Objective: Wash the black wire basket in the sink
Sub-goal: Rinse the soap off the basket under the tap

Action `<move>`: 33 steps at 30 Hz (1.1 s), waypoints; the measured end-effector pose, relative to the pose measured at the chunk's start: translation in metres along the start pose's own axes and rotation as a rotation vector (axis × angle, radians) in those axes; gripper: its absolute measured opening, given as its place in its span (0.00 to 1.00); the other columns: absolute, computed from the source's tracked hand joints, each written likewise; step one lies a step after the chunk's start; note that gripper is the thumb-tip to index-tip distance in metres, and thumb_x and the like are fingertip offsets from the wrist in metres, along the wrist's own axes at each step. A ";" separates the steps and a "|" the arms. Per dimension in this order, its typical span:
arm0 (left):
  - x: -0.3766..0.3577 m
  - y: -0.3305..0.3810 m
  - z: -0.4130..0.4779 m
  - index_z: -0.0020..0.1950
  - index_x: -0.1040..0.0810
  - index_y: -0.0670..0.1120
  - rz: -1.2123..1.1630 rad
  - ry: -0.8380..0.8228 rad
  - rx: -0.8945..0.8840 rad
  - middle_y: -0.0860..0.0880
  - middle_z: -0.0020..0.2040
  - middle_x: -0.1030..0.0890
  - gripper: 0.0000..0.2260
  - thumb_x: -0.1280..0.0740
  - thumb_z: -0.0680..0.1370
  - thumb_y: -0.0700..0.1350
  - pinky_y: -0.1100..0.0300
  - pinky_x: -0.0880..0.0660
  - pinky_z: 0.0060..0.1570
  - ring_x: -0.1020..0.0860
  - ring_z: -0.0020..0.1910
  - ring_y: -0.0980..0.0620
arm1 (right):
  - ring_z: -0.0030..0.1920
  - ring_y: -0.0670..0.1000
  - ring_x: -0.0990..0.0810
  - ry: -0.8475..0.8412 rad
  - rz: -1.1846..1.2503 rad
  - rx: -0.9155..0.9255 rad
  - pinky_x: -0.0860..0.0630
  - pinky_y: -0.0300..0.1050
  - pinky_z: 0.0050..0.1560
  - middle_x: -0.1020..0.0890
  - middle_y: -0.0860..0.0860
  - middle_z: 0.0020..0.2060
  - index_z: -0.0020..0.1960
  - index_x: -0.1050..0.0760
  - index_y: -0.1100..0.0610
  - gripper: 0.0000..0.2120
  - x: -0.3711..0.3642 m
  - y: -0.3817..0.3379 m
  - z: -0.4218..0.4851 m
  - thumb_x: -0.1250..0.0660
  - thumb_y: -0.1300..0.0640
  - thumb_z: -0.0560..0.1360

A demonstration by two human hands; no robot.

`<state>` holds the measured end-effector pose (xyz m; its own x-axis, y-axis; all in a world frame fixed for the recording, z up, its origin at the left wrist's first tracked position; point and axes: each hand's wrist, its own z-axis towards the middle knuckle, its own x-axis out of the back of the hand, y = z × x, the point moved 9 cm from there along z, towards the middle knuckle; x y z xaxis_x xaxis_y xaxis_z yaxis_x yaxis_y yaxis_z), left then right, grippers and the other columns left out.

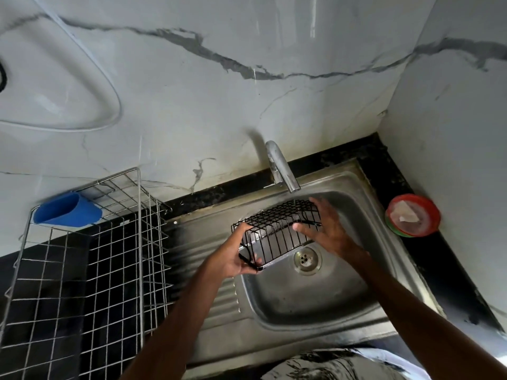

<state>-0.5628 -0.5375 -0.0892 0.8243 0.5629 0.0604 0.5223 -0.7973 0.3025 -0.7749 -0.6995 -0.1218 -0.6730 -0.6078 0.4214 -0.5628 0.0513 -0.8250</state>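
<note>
The black wire basket [277, 229] is held upside down over the steel sink [310, 294], just below the tap [282, 168]. A thin stream of water falls from the spout onto its far edge. My left hand [236, 259] grips the basket's near left end, fingers curled around the rim. At the basket's right end, my right hand [326, 229] lies with straight, spread fingers against the wires. The drain [306, 259] shows under the basket.
A metal wire dish rack [90, 256] with a blue plastic cup [68, 211] hung on it stands on the dark counter at the left. A red and green soap dish [414, 215] sits on the ledge right of the sink. Marble-patterned walls close the corner.
</note>
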 end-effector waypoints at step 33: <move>-0.035 0.064 -0.003 0.72 0.33 0.50 1.151 0.292 -1.061 0.49 0.68 0.26 0.28 0.41 0.79 0.66 0.46 0.25 0.62 0.26 0.64 0.48 | 0.60 0.59 0.21 -0.248 0.122 -0.442 0.16 0.57 0.52 0.24 0.56 0.66 0.72 0.29 0.50 0.32 0.000 0.038 0.049 0.24 0.43 0.71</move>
<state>-0.5588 -0.6073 -0.0687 0.5210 -0.0862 0.8492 -0.8076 -0.3718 0.4577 -0.7728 -0.7368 -0.1717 -0.6426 -0.7431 0.1867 -0.6725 0.4303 -0.6022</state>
